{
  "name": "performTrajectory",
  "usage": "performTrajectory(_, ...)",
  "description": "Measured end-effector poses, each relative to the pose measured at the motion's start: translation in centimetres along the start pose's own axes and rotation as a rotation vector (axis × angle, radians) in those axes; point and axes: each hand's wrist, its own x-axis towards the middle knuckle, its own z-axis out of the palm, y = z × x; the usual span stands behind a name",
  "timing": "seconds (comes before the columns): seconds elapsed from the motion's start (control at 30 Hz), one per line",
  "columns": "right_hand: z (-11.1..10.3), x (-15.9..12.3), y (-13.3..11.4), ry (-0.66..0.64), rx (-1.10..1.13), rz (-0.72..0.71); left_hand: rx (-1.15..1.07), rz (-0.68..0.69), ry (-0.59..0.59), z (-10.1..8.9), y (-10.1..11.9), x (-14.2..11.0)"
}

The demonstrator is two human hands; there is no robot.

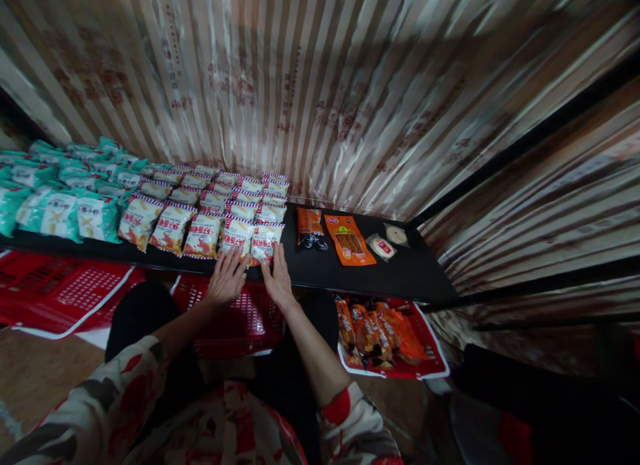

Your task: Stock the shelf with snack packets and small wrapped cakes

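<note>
left hand point(228, 277) and right hand point(279, 277), stretched flat, gripping nothing, touch near white bags point(237, 232); pushing hard could squash them.

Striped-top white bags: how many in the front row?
5, left to right: first bag beside the teal bags, second bag, third bag, fourth bag, fifth bag at the right hand. Fourth and fifth partly covered.

The left hand point(227, 277) partly hides a white, red-printed foil packet point(237, 232); the left edge cuts off turquoise-and-white plastic packets point(9, 208) and a red, white-rimmed basket point(95, 285).
</note>
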Motion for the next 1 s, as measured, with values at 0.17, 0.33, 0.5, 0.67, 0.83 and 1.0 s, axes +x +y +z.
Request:
performTrajectory(0.17,0.0,0.1,0.1,-0.008,-0.001,-0.033,0.039,-0.008,-0.031,0.0,0.2,0.0)
performTrajectory(0.33,0.1,0.5,-0.1,0.006,-0.010,-0.028,0.044,-0.039,-0.060,-0.1,0.4,0.3)
performTrajectory(0.5,0.1,0.9,0.0,-0.036,-0.039,-0.060,0.037,-0.052,-0.072,-0.5,0.7,0.4)
performTrajectory(0.67,-0.2,1.1,0.6,0.012,-0.011,-0.073,0.048,-0.053,-0.071,-0.5,1.6,0.2)
performTrajectory(0.83,0.1,1.1,0.9,-0.002,0.018,-0.058,0.063,-0.057,-0.084,-0.2,2.2,0.4)
performTrajectory(1.0,0.2,1.3,0.7,0.003,0.026,-0.056,0.070,-0.052,-0.073,-0.4,2.2,0.7)
